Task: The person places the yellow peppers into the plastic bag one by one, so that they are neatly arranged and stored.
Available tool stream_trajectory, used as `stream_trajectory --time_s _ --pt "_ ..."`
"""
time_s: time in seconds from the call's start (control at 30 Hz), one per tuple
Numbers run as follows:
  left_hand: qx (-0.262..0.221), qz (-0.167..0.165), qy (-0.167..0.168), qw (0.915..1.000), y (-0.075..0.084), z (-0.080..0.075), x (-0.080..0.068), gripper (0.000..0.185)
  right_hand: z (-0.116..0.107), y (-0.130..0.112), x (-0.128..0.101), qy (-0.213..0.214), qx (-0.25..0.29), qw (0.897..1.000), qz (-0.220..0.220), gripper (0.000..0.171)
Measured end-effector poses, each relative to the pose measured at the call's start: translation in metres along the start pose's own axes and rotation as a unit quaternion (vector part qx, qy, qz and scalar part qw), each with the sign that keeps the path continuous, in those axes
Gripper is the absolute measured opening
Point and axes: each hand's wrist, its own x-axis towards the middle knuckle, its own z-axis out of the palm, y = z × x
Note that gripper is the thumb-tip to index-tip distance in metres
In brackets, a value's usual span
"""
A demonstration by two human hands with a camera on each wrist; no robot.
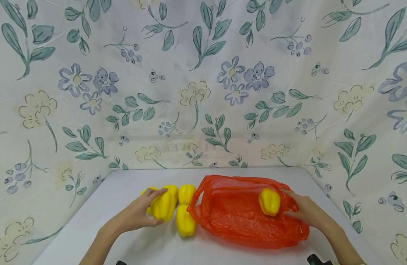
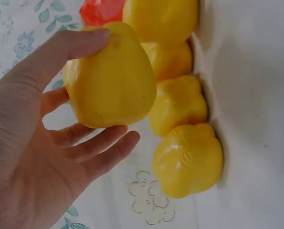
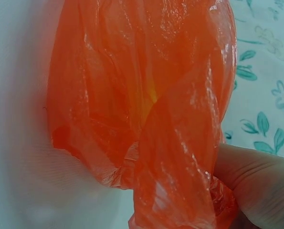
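We've got the orange bag (image 1: 243, 217) lying low and right of centre, mouth facing left. Our right hand (image 1: 304, 211) pinches its plastic at the far end, beside one pepper (image 1: 269, 201) already resting there. Our left hand (image 1: 140, 215) curls around a yellow pepper (image 1: 163, 206) in the cluster at lower centre. We'd lift it cleanly and hold the mouth wide. Beneath is a white table (image 1: 123, 191); flowered cloth (image 1: 203, 84) fills the upper frame.

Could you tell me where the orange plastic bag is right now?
In the head view, the orange plastic bag lies right of centre on the table, beside the right hand.
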Motion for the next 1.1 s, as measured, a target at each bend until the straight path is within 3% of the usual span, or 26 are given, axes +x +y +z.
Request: stream_trajectory --time_s 0.37,0.63,0.87,1.1 --pt "-0.032 0.051 0.018 0.9980 0.023 -0.007 0.018 0.083 0.001 -0.003 -0.001 0.004 -0.009 1.000 0.000 0.077" --pt "-0.037 0.103 0.008 0.9940 0.053 -0.015 0.037 0.082 -0.002 -0.005 0.000 0.001 -0.001 1.000 0.004 0.078" --pt "-0.050 0.139 -0.010 0.9890 0.081 -0.009 0.057 0.083 -0.003 -0.005 0.000 -0.002 0.005 1.000 0.011 0.079" --pt "-0.059 0.164 -0.051 0.9834 0.108 0.007 0.080 0.086 -0.001 -0.004 0.000 -0.002 0.007 1.000 0.014 0.078"
